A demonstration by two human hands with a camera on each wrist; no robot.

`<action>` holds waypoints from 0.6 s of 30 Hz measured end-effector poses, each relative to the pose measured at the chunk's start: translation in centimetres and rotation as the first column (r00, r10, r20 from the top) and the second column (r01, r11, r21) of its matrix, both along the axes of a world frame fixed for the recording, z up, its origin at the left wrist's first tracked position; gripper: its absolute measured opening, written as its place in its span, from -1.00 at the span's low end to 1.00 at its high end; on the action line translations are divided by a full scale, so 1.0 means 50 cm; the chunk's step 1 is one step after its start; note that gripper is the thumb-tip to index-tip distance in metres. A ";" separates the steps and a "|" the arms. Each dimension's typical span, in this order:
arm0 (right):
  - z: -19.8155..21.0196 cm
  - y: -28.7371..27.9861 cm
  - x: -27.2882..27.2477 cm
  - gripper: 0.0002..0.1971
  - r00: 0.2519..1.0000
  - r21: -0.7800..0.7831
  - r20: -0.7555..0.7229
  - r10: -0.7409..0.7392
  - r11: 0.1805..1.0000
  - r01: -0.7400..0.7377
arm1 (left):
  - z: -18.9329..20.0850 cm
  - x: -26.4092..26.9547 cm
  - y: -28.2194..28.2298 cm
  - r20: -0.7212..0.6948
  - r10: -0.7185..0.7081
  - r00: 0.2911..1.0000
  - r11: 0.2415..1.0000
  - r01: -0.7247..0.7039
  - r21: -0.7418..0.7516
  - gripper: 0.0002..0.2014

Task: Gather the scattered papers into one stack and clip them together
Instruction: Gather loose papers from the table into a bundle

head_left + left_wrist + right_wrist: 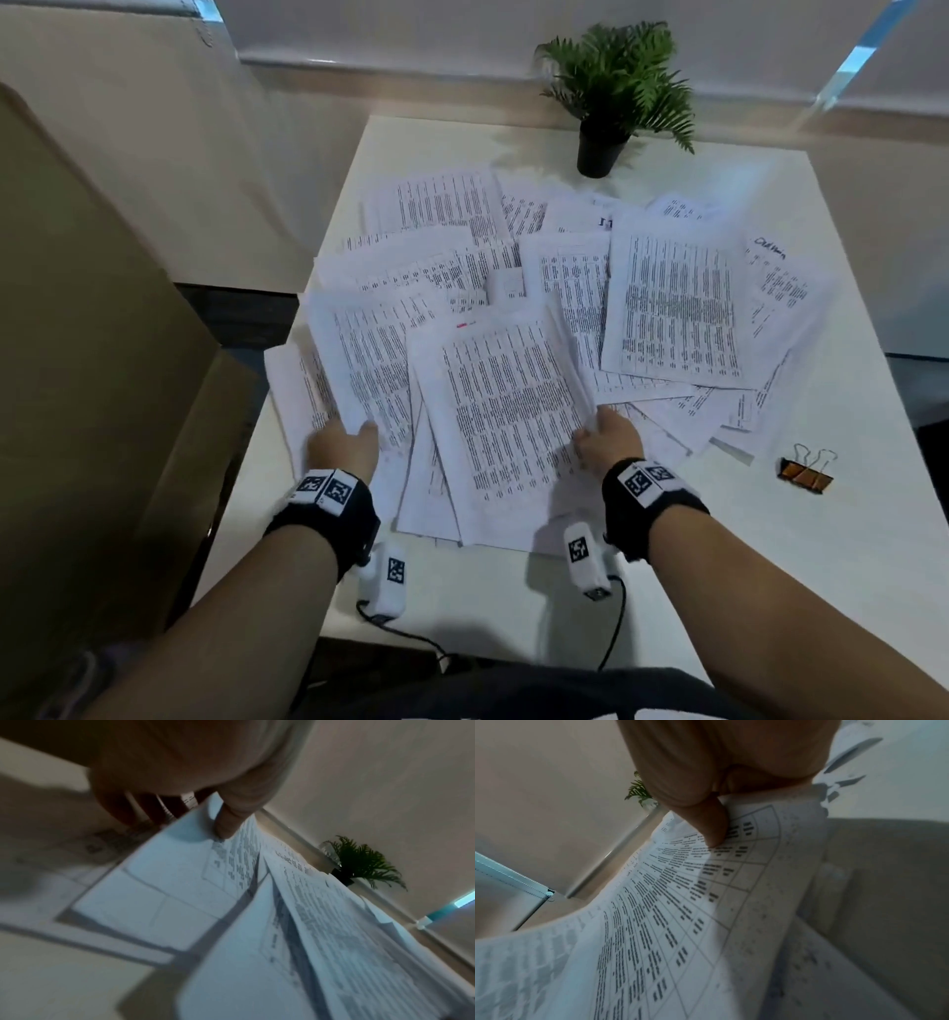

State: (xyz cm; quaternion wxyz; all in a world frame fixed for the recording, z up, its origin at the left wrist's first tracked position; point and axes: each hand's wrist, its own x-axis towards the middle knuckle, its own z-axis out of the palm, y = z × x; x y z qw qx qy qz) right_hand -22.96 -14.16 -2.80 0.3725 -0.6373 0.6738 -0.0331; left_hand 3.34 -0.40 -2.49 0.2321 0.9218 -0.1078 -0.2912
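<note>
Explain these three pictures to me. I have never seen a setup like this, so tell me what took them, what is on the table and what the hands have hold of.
No machine here: a person wears three cameras, one on the head and one on each wrist. The head view looks down on a white table strewn with printed papers. A binder clip lies at the right, a potted fern at the far edge. The left hand pinches one sheet, thumb on top. The right hand has a grip on another sheet the same way. The wrist views show each thumb pressed on paper.
</note>
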 end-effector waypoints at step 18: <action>0.038 0.002 -0.003 -0.80 0.975 -0.070 0.177 -0.137 0.986 0.152 | 0.219 0.048 0.023 0.752 -0.004 0.659 0.786 0.467 -0.405 -0.65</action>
